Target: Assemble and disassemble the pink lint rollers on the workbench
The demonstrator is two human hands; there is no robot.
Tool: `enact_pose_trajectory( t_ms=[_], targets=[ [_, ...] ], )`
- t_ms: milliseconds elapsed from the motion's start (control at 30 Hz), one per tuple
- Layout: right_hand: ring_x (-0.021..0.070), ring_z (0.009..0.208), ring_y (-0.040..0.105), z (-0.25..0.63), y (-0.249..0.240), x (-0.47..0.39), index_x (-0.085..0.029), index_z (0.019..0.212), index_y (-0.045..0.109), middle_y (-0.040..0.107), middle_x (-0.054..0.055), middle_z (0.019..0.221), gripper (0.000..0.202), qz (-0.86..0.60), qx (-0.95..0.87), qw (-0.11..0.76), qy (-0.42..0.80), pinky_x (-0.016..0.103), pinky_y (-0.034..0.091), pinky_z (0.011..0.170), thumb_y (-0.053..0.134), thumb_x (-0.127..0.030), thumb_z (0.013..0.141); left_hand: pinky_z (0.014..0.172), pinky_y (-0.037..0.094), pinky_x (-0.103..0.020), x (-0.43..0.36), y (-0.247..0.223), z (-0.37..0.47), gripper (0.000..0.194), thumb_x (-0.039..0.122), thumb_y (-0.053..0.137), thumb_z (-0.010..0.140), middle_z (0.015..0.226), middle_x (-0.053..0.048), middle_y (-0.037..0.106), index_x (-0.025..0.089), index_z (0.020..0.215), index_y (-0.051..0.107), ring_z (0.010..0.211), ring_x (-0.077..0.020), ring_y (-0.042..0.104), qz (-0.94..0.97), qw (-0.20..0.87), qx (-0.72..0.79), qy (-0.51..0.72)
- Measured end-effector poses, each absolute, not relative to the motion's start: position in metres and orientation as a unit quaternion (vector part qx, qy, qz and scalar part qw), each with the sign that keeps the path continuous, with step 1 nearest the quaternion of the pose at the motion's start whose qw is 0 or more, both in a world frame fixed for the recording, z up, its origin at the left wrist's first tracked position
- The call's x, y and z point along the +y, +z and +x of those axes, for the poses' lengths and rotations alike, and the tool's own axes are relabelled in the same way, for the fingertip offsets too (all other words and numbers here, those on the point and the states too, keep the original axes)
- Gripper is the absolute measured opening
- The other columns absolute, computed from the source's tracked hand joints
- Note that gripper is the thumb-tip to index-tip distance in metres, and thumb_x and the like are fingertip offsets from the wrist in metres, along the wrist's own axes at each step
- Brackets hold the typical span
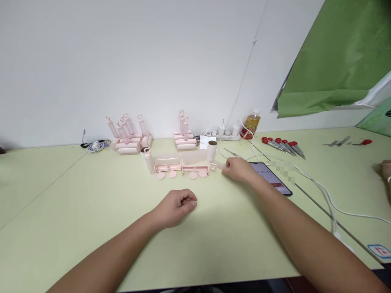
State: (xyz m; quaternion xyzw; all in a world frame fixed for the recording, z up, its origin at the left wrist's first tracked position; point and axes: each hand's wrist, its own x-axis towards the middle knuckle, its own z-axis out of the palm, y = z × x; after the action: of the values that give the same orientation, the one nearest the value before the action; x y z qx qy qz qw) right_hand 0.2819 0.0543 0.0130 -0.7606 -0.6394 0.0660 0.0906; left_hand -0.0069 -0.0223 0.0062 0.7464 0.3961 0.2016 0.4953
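My right hand (pixel 237 169) is closed round one end of a translucent pink lint roller handle (pixel 219 165), which lies low over the table with its pink end pointing left. Loosely curled, my left hand (pixel 177 206) rests on the tabletop, and nothing shows in its fingers. Between and beyond my hands lie two pink roller frames (pixel 168 167), several round pink end caps (pixel 193 176) and clear covers (pixel 194 156). A white paper roll (pixel 211 151) stands upright just behind the held handle. On the left, another handle (pixel 149 162) stands in front of a second roll (pixel 144 151).
Lint rollers (pixel 128 147) with raised handles stand in groups by the wall. A phone (pixel 271 179) lies under my right forearm. Further right are a drink bottle (pixel 251 124), a power strip (pixel 230 137), white cables (pixel 324 191) and red-ended tools (pixel 284 145). Another person's hand (pixel 386 169) shows at the right edge.
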Motion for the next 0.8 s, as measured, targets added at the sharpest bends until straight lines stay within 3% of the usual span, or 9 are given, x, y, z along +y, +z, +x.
enact_pose_trajectory(
  t_ms=[333,567,800],
  targets=[
    [0.0145,0.056,0.051,0.294,0.011,0.048,-0.019,0.070,0.059,0.058,0.000,0.062,0.013,-0.727,-0.636,0.227,0.128,0.025,0.030,0.050,0.056,-0.032,0.070,0.048,0.030,-0.020,-0.024,0.008,-0.005,0.024,0.040,0.052,0.084,0.063,0.003,0.046,0.017,0.082,0.059,0.056,-0.0091,0.038,0.741,0.499,0.398,0.209],
    [0.0149,0.061,0.053,0.283,-0.001,0.061,-0.018,0.078,0.063,0.063,0.002,0.067,0.019,-0.721,-0.632,0.261,0.109,0.025,0.031,0.053,0.059,-0.036,0.074,0.049,0.031,-0.020,-0.023,0.009,-0.004,0.025,0.041,0.053,0.083,0.063,0.002,0.047,0.017,0.081,0.060,0.056,-0.0092,0.038,0.739,0.499,0.402,0.208],
    [0.0146,0.063,0.054,0.278,-0.002,0.062,-0.019,0.080,0.063,0.065,0.001,0.072,0.017,-0.725,-0.633,0.242,0.120,0.025,0.031,0.055,0.059,-0.035,0.076,0.049,0.031,-0.020,-0.022,0.008,-0.005,0.024,0.040,0.053,0.084,0.064,0.002,0.047,0.017,0.082,0.060,0.056,-0.0092,0.038,0.745,0.493,0.398,0.208]
  ],
)
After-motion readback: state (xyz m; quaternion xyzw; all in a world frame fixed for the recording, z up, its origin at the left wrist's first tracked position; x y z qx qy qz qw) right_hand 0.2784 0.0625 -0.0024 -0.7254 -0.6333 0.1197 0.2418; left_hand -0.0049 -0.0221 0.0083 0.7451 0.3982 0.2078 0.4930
